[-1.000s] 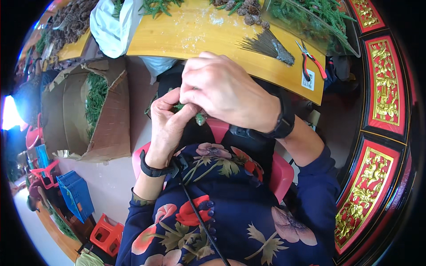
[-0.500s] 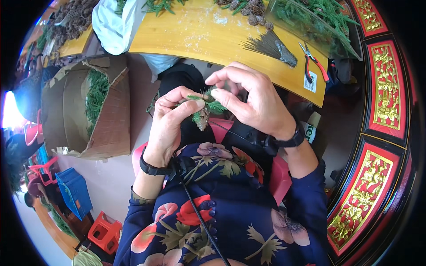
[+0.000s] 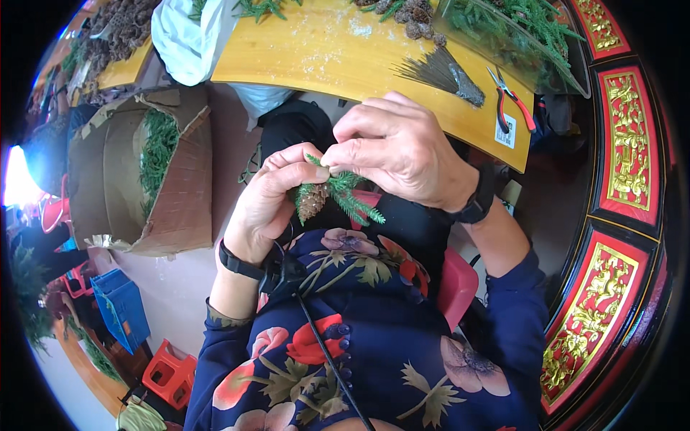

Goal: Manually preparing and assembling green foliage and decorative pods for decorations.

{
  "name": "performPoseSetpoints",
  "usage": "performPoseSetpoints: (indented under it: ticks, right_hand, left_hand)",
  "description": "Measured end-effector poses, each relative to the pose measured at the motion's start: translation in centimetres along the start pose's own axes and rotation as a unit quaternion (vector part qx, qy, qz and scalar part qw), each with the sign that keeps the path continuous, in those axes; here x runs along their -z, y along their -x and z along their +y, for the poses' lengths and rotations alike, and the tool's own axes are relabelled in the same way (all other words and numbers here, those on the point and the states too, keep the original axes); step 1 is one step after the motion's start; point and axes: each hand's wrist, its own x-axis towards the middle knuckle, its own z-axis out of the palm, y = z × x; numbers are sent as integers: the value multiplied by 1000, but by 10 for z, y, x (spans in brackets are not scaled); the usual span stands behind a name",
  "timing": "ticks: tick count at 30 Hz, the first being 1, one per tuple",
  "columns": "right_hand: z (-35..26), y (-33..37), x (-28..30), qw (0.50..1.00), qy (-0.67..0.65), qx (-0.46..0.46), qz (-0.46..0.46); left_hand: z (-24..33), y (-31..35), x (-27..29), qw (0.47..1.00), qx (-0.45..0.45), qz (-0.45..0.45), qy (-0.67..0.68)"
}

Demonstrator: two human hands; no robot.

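Above my lap hangs a small bunch made of a brown pine cone (image 3: pixel 312 203) and green artificial pine sprigs (image 3: pixel 353 204). My left hand (image 3: pixel 267 192) pinches the top of this bunch between thumb and fingers, with the cone pointing down below them. Close against it, my right hand (image 3: pixel 410 154) has its thumb and fingertips pressed together at the same spot, where the stems meet. Whatever fine piece lies between those right fingertips is hidden by the fingers.
Across the yellow table (image 3: pixel 309 54) lie a bundle of dark wires (image 3: pixel 444 77), red-handled pliers (image 3: pixel 506 100), pine cones (image 3: pixel 419 18) and a clear bin (image 3: pixel 517 47) of greenery. A cardboard box (image 3: pixel 180 190) stands at left, near a red stool (image 3: pixel 169 373). Carved panels (image 3: pixel 625 144) line the right.
My right hand has closed in on the bunch, its fingers now pinched together against my left fingertips. The bunch has turned, so the cone and a longer sprig show more fully.
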Motion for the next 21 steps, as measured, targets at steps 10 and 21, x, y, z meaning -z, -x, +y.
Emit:
performPoseSetpoints:
  ticks: [10,21]
  right_hand:
    - [4,1,-13,958,-29,-243,-146]
    - [11,-8,2,990,106,88,-38]
  left_hand:
    - [0,6,-21,835,-171,159,-499]
    - [14,-6,5,997,-16,11,-71]
